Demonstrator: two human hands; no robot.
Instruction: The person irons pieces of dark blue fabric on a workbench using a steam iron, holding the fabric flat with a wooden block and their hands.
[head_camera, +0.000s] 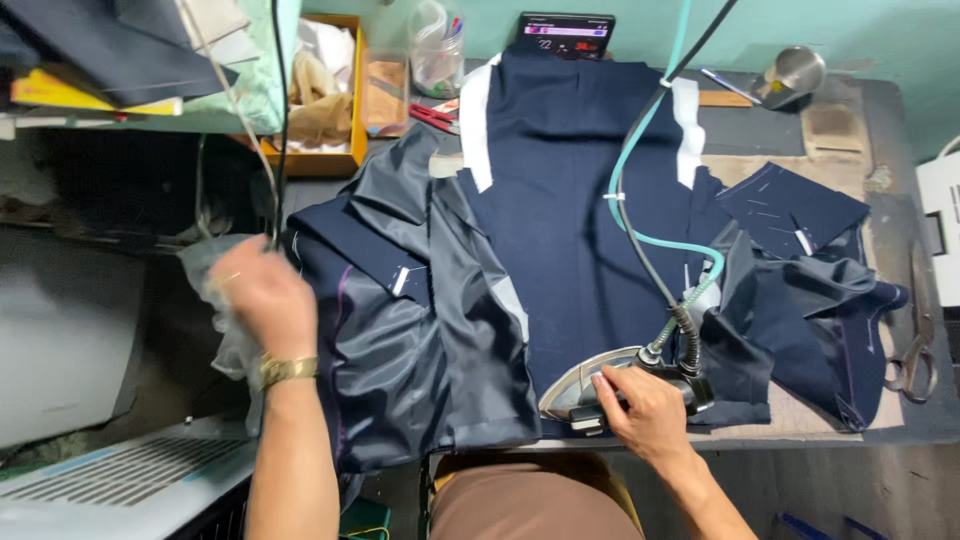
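A navy garment piece (560, 210) with white interfacing strips lies flat on the ironing table. My right hand (645, 408) grips the handle of a steam iron (590, 385), which rests near the table's front edge with a black cord and teal hose (645, 235) rising from it. My left hand (262, 300), with a gold wristwatch, reaches left and holds a crumpled piece of clear plastic (205, 262) beside a heap of dark lining fabric (410, 330).
Cut navy pieces (795, 205) lie at the right, large scissors (918, 345) by the right edge. An orange box (325, 95), a clear jar (437, 45), red scissors (432, 117), a small screen (565, 33) and a metal cup (795, 72) line the back.
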